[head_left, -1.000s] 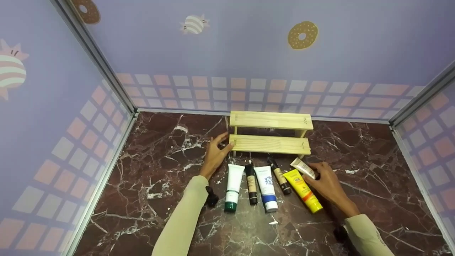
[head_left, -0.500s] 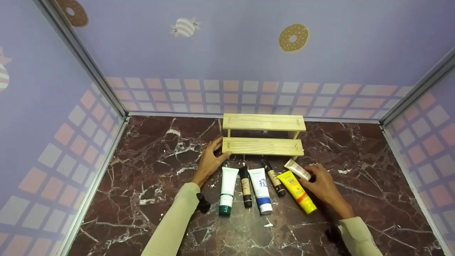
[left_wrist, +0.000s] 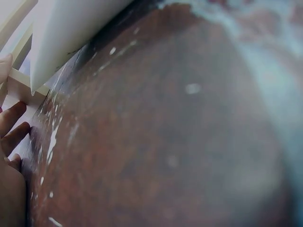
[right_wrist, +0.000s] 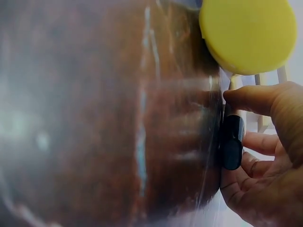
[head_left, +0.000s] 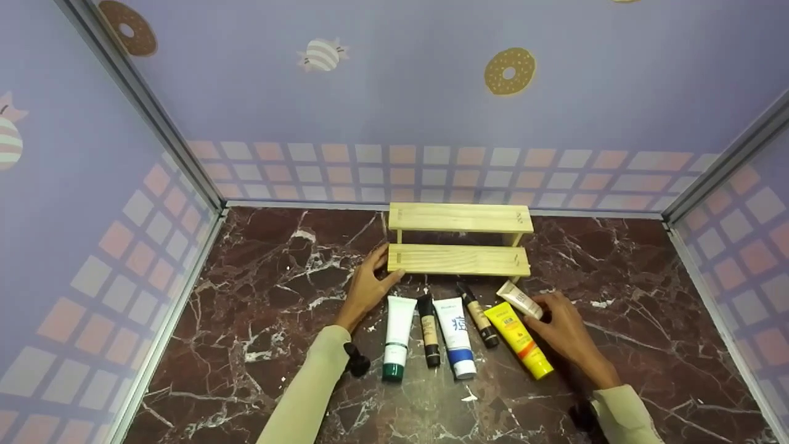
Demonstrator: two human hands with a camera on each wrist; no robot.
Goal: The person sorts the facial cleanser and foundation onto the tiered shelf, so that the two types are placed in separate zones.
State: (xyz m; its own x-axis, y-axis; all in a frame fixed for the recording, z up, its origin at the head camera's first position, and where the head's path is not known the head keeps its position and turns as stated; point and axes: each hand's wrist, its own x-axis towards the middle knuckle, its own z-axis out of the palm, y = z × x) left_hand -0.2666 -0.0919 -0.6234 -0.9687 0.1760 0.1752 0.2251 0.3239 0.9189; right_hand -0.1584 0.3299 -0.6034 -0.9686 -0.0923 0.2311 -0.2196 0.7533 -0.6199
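Observation:
My left hand (head_left: 368, 287) holds the left end of the two-tier wooden display stand (head_left: 459, 259), thumb at the lower tier's front edge and fingers beside its end. In the left wrist view, fingers (left_wrist: 14, 125) reach to a wooden leg. At the right, my right hand (head_left: 564, 327) pinches a small beige BB cream tube (head_left: 519, 299) between thumb and fingers; it lies low, just in front of the stand. Its black cap (right_wrist: 232, 144) shows in the right wrist view. The yellow tube (head_left: 521, 342) lies beside it, its round cap end (right_wrist: 248, 35) large in that view.
In front of the stand lie a white tube with a green cap (head_left: 399, 336), a white and blue tube (head_left: 456, 339) and two slim black-capped foundation tubes (head_left: 430, 333). Printed walls (head_left: 431, 111) enclose the dark marbled surface (head_left: 265, 308) at back and sides.
The head view has shifted slightly. My left hand stays at the stand's left end. My right hand keeps its fingers on the beige tube, which lies almost as before.

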